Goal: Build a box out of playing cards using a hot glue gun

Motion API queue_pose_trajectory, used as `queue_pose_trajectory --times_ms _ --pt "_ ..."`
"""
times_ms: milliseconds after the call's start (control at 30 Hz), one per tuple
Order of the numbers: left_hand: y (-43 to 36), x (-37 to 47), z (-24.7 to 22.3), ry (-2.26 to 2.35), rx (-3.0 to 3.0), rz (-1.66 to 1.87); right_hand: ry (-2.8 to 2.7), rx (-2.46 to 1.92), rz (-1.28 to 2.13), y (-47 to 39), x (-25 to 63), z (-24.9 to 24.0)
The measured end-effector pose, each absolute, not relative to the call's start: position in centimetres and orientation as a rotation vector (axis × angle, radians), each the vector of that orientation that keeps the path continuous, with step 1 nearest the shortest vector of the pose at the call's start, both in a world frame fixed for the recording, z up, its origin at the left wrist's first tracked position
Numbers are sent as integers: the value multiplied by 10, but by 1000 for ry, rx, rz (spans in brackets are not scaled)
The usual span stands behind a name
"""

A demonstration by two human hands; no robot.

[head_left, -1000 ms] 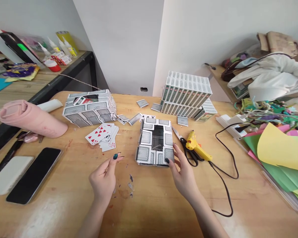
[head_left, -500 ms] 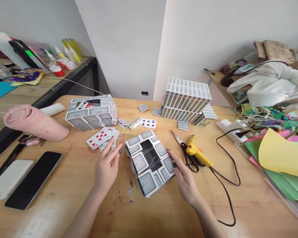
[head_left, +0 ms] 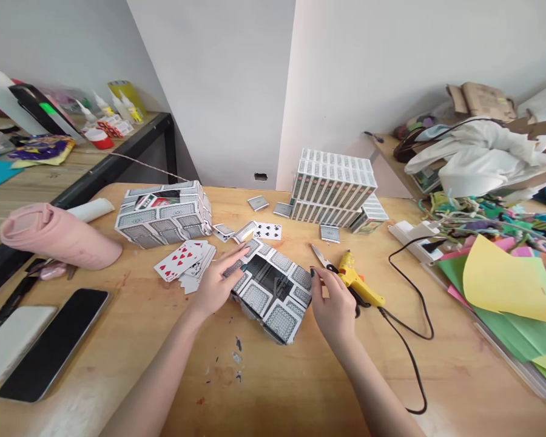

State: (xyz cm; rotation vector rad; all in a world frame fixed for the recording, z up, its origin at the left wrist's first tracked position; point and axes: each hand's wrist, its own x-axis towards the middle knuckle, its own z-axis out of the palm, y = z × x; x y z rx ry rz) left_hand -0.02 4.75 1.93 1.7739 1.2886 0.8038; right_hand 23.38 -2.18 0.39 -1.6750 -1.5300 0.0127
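A box covered in grey-backed playing cards (head_left: 282, 321) sits at an angle before me, a dark rectangular window in its top. My left hand (head_left: 218, 279) grips its upper left edge, fingers over the top and thumb lower down. At the right edge, my right hand (head_left: 332, 300) has its fingers curled in, tips against the box's corner. Loose playing cards (head_left: 182, 261), some face up with red hearts, lie left of the box. Behind it are a face-up spade card (head_left: 268, 231) and a folded card (head_left: 246, 231).
A second card-covered box (head_left: 164, 221) stands at the back left, beside a pink roll (head_left: 64, 237). Stacked card packs (head_left: 332, 182) stand at the back. Scissors (head_left: 323, 256) and a yellow glue gun (head_left: 361, 285) with a cord lie right; a phone (head_left: 54, 346) lies left.
The box has turned counterclockwise and shifted slightly away from me. My left hand has come from beside the box onto its edge, and my right fingers have curled in.
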Motion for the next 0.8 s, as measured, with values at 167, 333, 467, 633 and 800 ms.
queue_pose_trajectory --times_ms 167,333,467,633,800 --pt "18 7 15 1455 1662 922 -1538 -1589 166 -37 225 7" --pt "-9 19 11 1555 1635 971 -1692 -1531 447 -36 227 3" --pt "-21 17 10 1643 1715 940 -1702 -1434 594 -30 239 1" --pt "-30 11 12 1742 1942 862 -1682 -1275 688 -32 243 -3" --pt "-41 9 12 1762 1947 954 -1687 -1182 686 -39 240 -4"
